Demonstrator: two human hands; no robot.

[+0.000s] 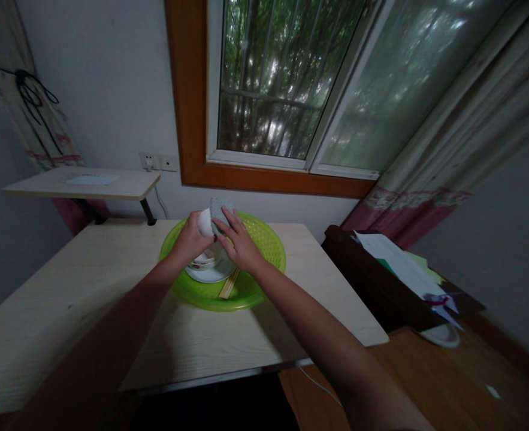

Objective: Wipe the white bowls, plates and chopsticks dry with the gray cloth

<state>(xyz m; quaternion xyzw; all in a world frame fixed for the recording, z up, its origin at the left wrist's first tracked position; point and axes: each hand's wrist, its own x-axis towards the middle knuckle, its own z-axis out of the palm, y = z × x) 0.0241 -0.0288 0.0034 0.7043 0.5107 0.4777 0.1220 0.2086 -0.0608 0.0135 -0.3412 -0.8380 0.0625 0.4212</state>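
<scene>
My left hand is closed round a small white bowl or cup, tilted on its side. My right hand grips a grey cloth and presses it against the white piece, fingers bent over it. Both hands are above a bright green plastic basket. Inside it, below my hands, stacked bowls stand on a white plate. A pair of light wooden chopsticks lies beside the plate. My hands hide part of the stack.
The basket stands on a pale wooden table. A small raised shelf with a paper on it is at the back left. Beyond the table's right edge is a dark brown piece of furniture with papers. A window is behind.
</scene>
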